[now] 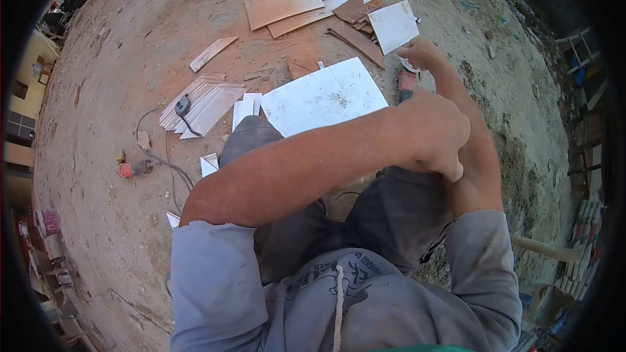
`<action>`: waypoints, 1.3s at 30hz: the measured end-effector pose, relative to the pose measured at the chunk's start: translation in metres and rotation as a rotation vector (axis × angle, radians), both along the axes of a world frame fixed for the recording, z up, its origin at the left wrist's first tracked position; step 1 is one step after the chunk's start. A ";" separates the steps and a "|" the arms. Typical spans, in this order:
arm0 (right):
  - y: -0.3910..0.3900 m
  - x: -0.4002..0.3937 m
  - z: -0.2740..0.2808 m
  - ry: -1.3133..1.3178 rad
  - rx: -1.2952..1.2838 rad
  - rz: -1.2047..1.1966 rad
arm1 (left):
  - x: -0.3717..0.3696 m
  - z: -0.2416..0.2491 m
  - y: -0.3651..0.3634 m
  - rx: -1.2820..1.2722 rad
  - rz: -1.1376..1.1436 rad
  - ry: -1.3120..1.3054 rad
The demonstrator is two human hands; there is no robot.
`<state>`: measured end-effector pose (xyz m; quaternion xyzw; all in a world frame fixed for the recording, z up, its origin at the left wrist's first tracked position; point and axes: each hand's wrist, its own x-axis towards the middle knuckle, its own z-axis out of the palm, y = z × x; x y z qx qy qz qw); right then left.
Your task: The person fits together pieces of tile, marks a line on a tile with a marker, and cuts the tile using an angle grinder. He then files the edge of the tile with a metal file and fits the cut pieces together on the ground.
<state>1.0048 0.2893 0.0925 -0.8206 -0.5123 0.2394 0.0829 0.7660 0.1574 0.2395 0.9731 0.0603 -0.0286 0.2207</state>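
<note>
My right hand (420,53) is at the lower edge of a white tile piece (393,26), its fingers closed at that edge. Just below it a red angle grinder (406,80) lies on the ground, its disc partly covered by the hand. My left arm crosses in front of me, and my left hand (438,135) is curled against my right forearm. Its inner fingers are hidden, so anything inside them does not show. A large white tile (326,96) with dark smudges lies in front of my knees.
Large tiles (293,1) and broken brown pieces (357,36) lie farther ahead. On the left are stacked tile strips (207,105) with a tape measure (183,105) on them, and a second red power tool (135,169) with its cable. Reddish dust covers the dirt ground.
</note>
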 end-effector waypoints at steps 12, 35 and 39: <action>-0.001 -0.011 0.013 -0.022 -0.022 0.015 | -0.006 -0.003 0.002 0.049 0.004 -0.062; -0.119 -0.172 -0.244 0.518 0.345 -1.097 | -0.191 -0.010 0.140 -0.285 0.957 -0.198; -0.119 -0.173 -0.250 0.857 0.305 -1.293 | -0.193 -0.019 0.147 -0.336 0.920 -0.211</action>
